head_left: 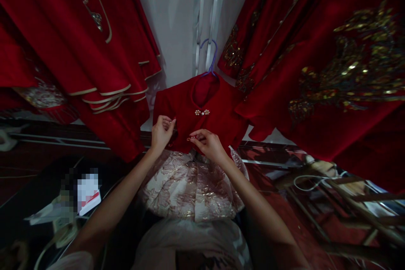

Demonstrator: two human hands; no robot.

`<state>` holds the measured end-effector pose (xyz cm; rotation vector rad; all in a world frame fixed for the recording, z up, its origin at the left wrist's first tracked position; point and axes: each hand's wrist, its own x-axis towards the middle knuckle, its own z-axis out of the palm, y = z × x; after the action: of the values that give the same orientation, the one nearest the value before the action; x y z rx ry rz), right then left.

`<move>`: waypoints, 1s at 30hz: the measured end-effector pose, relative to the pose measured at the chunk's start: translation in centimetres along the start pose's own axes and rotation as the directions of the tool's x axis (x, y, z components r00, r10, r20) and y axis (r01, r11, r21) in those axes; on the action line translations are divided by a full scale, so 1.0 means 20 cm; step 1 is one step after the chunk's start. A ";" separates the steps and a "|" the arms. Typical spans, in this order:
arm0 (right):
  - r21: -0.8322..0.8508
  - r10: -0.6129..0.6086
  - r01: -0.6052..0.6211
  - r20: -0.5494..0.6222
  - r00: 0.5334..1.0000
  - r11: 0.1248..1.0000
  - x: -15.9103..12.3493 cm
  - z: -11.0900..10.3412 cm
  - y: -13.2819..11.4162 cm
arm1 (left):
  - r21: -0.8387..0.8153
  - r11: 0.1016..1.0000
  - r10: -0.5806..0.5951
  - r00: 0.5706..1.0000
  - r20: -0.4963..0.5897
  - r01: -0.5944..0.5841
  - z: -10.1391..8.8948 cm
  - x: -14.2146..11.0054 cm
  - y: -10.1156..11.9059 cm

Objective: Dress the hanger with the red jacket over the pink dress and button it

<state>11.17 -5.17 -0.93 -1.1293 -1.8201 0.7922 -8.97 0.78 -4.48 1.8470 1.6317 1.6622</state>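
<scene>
A short red jacket (pixel 215 97) hangs in front of me on a purple hanger (pixel 210 57). A pearl-and-gold clasp (pixel 202 112) sits at its neckline. My left hand (pixel 162 134) is at the jacket's left side, thumb and fingertips pinched; what lies between them is too small to make out. At the lower front my right hand (pixel 209 143) pinches a small gold clasp piece (pixel 189 139) against the red cloth. Below the hem, a pale brocade skirt (pixel 193 185) with gold pattern spreads over my lap.
Red garments with light piping (pixel 104 50) hang at left. A red garment with gold sequins (pixel 357 63) hangs at right. A metal rack pole (pixel 202 12) stands behind. A dark table (pixel 28 194) at left holds a white-and-red box (pixel 90 202). Wooden stools (pixel 351 211) stand at right.
</scene>
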 end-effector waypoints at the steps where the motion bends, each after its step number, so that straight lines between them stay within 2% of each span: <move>1: 0.007 0.004 -0.004 0.003 1.000 1.000 0.01 0.00 0.00 | -0.008 1.000 -0.007 1.000 0.012 0.007 -0.01 -0.01 0.00; 3: 0.018 0.000 0.000 0.007 1.000 1.000 0.02 0.01 -0.01 | -0.037 0.999 0.007 0.999 0.047 -0.005 -0.03 -0.02 0.01; 7: 0.028 -0.038 0.038 0.007 0.999 0.999 0.05 0.03 -0.02 | -0.027 0.998 0.056 0.997 0.048 -0.055 -0.03 -0.01 0.00; 11: 0.035 -0.053 0.053 0.001 0.999 0.998 0.06 0.05 -0.02 | -0.063 0.996 0.072 0.983 0.169 -0.062 0.01 0.02 -0.02; 13: 0.036 -0.044 0.044 0.001 0.999 0.998 0.06 0.05 -0.02 | -0.091 0.992 0.100 0.976 0.196 -0.083 0.03 0.03 -0.01; 15: 0.036 -0.034 0.034 0.002 0.999 0.999 0.07 0.05 -0.02 | -0.090 0.991 0.117 0.975 0.190 -0.101 0.03 0.04 0.01; 19: 0.040 -0.032 0.032 0.014 0.999 0.999 0.08 0.05 -0.02 | 0.006 0.992 0.123 0.988 0.094 -0.124 0.03 0.05 0.03; 24: 0.041 -0.047 0.046 0.022 0.999 0.998 0.09 0.06 -0.01 | -0.023 0.995 0.099 0.974 0.203 -0.096 0.03 0.08 -0.01; 27: 0.045 -0.047 0.046 0.025 0.999 0.998 0.09 0.06 0.00 | 0.029 0.989 0.135 0.974 0.184 -0.143 0.02 0.08 -0.02; 30: 0.044 -0.050 0.048 0.026 0.998 0.998 0.09 0.06 -0.01 | 0.033 0.991 0.122 0.967 0.224 -0.132 0.02 0.08 -0.03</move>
<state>9.57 -3.60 -0.73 -1.0466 -1.8374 0.8186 -9.33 2.43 -4.22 2.1147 1.5018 1.4114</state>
